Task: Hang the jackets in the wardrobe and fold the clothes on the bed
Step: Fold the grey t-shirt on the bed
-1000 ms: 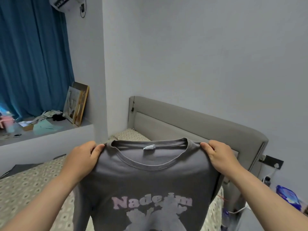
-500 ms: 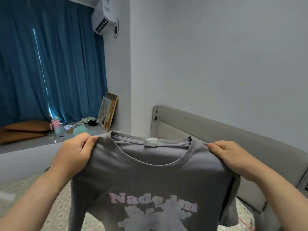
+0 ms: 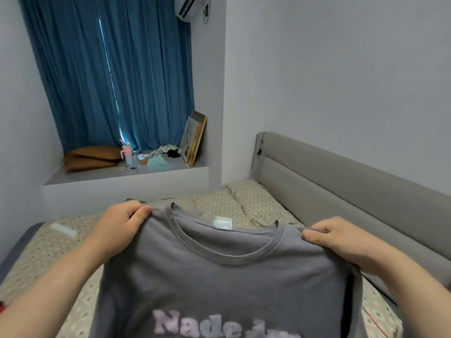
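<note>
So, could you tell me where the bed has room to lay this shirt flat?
The bed sheet is bare between the shirt and the headboard; left of the left hand lies a white strip. The window ledge is crowded.

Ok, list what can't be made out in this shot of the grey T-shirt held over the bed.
Head view only:
The grey T-shirt: hem and most of the print, cut off by the bottom edge.
The left hand and right hand: fingers behind the shoulders, hidden by cloth.
The bed: the stretch under the shirt, covered by it.
The window ledge: small clutter too tiny to name.
The wardrobe and jackets: out of frame.
</note>
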Tool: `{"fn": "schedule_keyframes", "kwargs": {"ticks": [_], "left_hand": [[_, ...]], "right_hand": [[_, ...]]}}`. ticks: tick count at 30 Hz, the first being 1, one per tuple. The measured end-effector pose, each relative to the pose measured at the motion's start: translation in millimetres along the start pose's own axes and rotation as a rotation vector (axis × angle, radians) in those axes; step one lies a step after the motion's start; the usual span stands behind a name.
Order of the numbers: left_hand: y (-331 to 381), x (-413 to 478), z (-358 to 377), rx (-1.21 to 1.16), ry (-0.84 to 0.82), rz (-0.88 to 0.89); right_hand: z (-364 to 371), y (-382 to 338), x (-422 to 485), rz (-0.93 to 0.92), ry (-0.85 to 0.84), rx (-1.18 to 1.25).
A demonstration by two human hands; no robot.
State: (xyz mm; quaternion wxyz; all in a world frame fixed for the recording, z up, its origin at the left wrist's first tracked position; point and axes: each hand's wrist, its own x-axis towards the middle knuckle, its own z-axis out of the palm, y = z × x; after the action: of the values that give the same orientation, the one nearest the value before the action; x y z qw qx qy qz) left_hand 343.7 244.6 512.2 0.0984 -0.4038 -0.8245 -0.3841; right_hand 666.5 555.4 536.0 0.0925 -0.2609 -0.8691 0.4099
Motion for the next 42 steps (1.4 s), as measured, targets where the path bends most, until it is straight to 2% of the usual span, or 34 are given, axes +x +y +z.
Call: {"fn": "schedule_keyframes", "kwargs": {"ticks": [4,8,12,15,18,24,28,30,32,35,38,42], "left_hand": [[-57,-1,80,-0.042,-0.186,-0.158],[-125,-6,174,-0.098,-0.321,-0.338],[-188,-25,275,-0.07,-0.371,-0.523],[-223,-41,342,-0.059,-0.36,-0.572],[-263,-58,406,-0.031,-0.316,-0.601],[-354,-74,520,0.144,-0.124,-0.593],[-408,-51,583,0.284,-0.126,-0.596],[-436,-35,610,0.361,-0.187,-0.559],[-460,-17,634,0.415,-0.266,-0.492],[-496,13,661,0.528,-0.358,-0.403],[-526,59,678,0.584,-0.334,-0.283],[-555,104,699,0.621,-0.294,-0.281]], "right_hand": [[41,65,56,0.157,-0.054,0.045],[99,141,123,0.266,-0.085,-0.031],[160,219,180,0.411,-0.026,-0.004],[205,280,219,0.515,0.019,0.028],[249,343,258,0.533,0.04,0.0],[343,469,354,0.4,0.018,-0.09],[387,535,417,0.288,0.035,-0.199],[402,561,444,0.243,0.005,-0.294],[411,580,467,0.204,-0.001,-0.379],[416,595,504,0.124,0.089,-0.48],[408,599,558,0.024,0.171,-0.523],[409,605,623,0.003,0.149,-0.644]]}}
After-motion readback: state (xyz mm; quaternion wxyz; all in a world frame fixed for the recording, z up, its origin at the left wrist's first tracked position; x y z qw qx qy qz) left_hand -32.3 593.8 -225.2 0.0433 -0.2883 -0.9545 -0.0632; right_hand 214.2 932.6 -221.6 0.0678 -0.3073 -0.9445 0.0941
